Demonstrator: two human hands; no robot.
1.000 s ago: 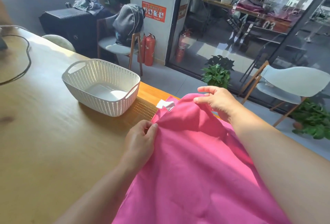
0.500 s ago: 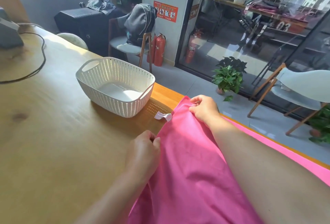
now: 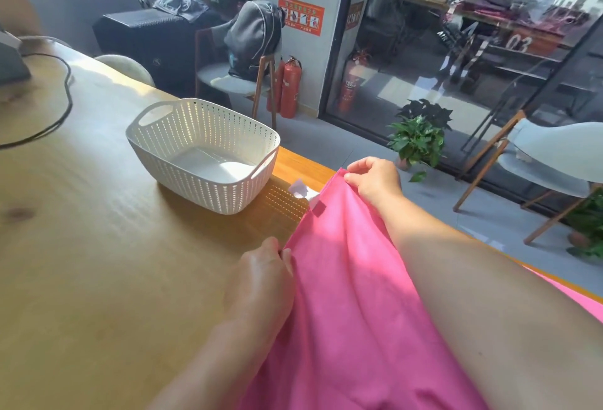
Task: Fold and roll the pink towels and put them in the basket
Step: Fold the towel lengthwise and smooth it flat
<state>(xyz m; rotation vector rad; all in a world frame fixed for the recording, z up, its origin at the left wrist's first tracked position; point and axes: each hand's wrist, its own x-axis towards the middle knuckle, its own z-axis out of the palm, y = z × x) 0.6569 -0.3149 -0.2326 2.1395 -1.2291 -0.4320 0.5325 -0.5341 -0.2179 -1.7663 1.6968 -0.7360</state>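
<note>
A pink towel (image 3: 346, 295) lies spread over the right part of the wooden table (image 3: 98, 262), with a white label (image 3: 301, 189) at its far edge. My left hand (image 3: 261, 282) pinches the towel's near left corner. My right hand (image 3: 375, 179) pinches the far corner at the table's far edge. My right forearm lies over the cloth. The white perforated basket (image 3: 169, 151) stands empty to the left of the towel, apart from both hands.
A black cable (image 3: 63, 106) curves over the table at far left beside a dark device (image 3: 11, 62). Beyond the table's far edge are chairs, a potted plant (image 3: 419, 138), fire extinguishers and glass doors.
The raised fold of towel has been laid down flat. My right hand moved out to the far edge with its corner; my left hand stayed pinching the near corner. The view shifted left.
</note>
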